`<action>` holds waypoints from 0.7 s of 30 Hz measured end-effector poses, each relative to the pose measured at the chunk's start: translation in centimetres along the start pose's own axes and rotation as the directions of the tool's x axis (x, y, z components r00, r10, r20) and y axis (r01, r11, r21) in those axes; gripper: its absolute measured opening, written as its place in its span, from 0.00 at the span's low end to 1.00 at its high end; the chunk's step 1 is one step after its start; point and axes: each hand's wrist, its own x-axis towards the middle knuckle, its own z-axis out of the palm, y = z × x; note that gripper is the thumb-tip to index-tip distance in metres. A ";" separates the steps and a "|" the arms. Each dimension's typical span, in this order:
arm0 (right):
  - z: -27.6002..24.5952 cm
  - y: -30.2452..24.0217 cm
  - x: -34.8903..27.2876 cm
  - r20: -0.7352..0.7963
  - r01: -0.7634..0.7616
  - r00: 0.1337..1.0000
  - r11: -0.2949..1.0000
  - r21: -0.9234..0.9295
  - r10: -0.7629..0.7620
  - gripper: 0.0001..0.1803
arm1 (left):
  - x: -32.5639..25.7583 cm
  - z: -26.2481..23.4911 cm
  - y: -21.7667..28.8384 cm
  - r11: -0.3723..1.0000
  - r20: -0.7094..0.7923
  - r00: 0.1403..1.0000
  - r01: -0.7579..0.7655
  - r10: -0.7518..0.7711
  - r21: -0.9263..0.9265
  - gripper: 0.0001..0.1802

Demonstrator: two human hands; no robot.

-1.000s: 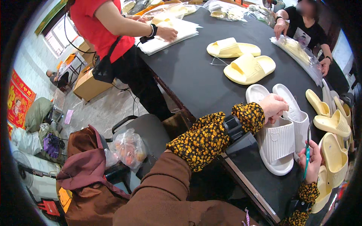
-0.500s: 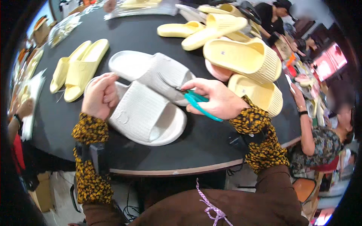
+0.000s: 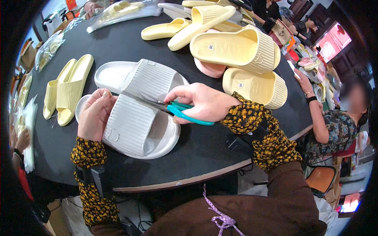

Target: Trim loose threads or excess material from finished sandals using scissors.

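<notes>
Two pale grey slide slippers lie side by side in front of me, the nearer slipper partly against the farther slipper. At their left end is my left hand, its thumb and fingertips pinched on what looks like a thin thread. My right hand is closed round teal-handled scissors above the slippers' right half. The blades point left toward the gap between the two straps and are mostly hidden by my fingers.
A yellow slipper pair lies to the left. More yellow slippers are piled at the back right, with a pink slipper under them. Clear bags lie along the far edge. A co-worker sits at the right.
The whole view has shifted, so the slippers appear farther left. My left fingers have gone from a curled fist to a fingertip pinch. The scissor blades, visible before, are now mostly hidden.
</notes>
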 end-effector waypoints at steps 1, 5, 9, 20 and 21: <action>0.0 -0.3 -0.1 -0.017 -0.049 0.999 0.998 -0.032 0.049 0.21 | -0.1 -0.1 0.1 0.999 0.018 1.000 0.019 -0.019 0.028 0.05; -0.3 -1.0 0.0 -0.045 0.017 0.999 0.978 -0.209 -0.027 0.23 | -0.1 0.1 -0.2 0.999 0.019 0.999 0.029 -0.030 0.044 0.05; -0.8 0.5 0.7 -0.256 0.056 0.944 0.867 -0.495 -0.207 0.23 | -0.1 0.7 0.0 0.993 0.032 0.999 0.031 -0.035 0.113 0.06; -3.3 -1.2 -3.0 -0.231 -0.029 0.964 0.806 -0.591 -0.134 0.23 | 0.0 0.8 -0.3 0.994 0.009 1.000 0.028 -0.029 0.102 0.06; -3.3 -1.5 -3.4 -0.219 -0.090 0.973 0.760 -0.643 -0.070 0.23 | -0.1 0.8 -0.3 0.994 0.005 1.000 0.028 -0.029 0.103 0.06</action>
